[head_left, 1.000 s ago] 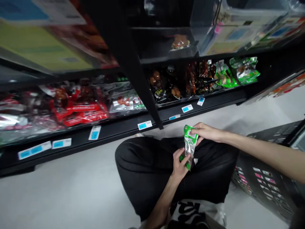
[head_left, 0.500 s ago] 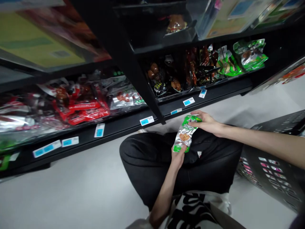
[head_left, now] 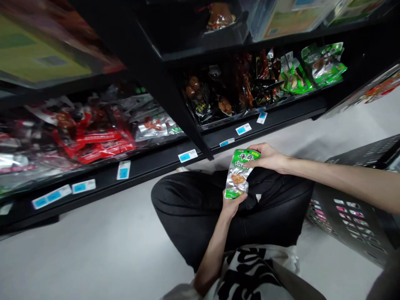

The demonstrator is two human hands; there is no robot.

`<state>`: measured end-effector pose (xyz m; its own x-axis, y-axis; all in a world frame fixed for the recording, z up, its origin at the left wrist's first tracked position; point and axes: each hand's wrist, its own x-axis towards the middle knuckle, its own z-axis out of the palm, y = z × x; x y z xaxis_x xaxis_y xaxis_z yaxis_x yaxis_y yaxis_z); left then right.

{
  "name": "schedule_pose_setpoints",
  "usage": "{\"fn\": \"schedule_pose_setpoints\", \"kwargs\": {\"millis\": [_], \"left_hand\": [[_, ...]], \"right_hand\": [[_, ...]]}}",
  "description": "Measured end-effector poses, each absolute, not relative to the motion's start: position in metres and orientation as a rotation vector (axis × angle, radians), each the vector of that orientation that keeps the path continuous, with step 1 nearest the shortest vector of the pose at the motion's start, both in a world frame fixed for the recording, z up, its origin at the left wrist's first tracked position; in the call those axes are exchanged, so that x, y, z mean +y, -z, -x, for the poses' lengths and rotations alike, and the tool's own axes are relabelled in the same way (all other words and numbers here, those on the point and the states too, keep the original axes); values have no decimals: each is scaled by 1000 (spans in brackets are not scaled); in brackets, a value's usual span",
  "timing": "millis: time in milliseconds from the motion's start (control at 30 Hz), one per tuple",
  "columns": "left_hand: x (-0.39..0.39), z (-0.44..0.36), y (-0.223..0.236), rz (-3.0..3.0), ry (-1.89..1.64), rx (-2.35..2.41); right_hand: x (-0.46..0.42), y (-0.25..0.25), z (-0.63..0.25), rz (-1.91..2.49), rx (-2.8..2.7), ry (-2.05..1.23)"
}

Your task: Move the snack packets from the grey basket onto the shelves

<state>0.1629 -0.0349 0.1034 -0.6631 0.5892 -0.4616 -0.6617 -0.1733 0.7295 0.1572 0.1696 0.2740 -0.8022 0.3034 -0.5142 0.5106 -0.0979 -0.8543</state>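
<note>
Between my two hands is a green and silver snack packet [head_left: 239, 177] with dark lettering and a picture of food, held tilted above my crossed legs. My left hand [head_left: 231, 203] is closed on its lower end, the thumb pressed on the front. At the upper right edge, my right hand [head_left: 267, 157] grips the packet, with some fingers hidden behind it. Similar green packets [head_left: 325, 64] lie on the low shelf ahead, right of dark vacuum packs of meat [head_left: 225, 106].
A black shelf unit [head_left: 162, 83] with price tags [head_left: 187, 156] along its lower edge stands in front. Red packets [head_left: 100, 143] fill its left section. To my right is a grey perforated basket [head_left: 337, 221]. Pale floor [head_left: 103, 246] lies to the left.
The packet has turned slightly, so its front lettering faces me more squarely. Both hands keep their hold. My view has shifted a little, moving the shelf left and up in the picture.
</note>
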Motion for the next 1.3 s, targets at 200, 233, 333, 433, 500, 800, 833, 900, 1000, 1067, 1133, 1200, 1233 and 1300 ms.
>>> {"fn": "schedule_pose_setpoints", "kwargs": {"millis": [200, 233, 333, 433, 500, 800, 833, 900, 1000, 1067, 1133, 1200, 1233, 1300], "left_hand": [[-35, -164, -98, 67, -1941, 1293], [-35, -164, -99, 70, -1939, 1296], [-35, -164, -104, 70, -1937, 1281], [-34, -162, -110, 40, -1947, 1237], [-33, -161, -114, 26, -1957, 1217], [-32, -160, -114, 73, -1938, 1219], [-32, -161, -113, 76, -1932, 1225], [-33, -161, -112, 76, -1922, 1230], [-34, -162, -113, 24, -1909, 1199], [-35, -162, -115, -35, -1903, 1155], [-36, -162, -117, -72, -1902, 1107], [-37, -162, -118, -76, -1902, 1072], [-37, -162, -118, -72, -1897, 1060], [-38, -162, -117, -60, -1887, 1040]], "right_hand": [[169, -276, -158, -902, 2067, 1932], [169, -276, -158, -895, 2074, 1924], [170, -277, -158, -884, 2117, 1877], [169, -278, -158, -862, 2156, 1860], [168, -278, -158, -853, 2163, 1853], [171, -273, -158, -844, 2110, 1889], [171, -272, -157, -834, 2119, 1889], [173, -271, -156, -802, 2130, 1910], [174, -270, -155, -780, 2118, 1962], [174, -269, -154, -788, 2120, 1959], [174, -269, -154, -791, 2141, 1939], [174, -269, -155, -788, 2154, 1924], [174, -269, -155, -787, 2154, 1919], [173, -269, -155, -791, 2151, 1903]]}}
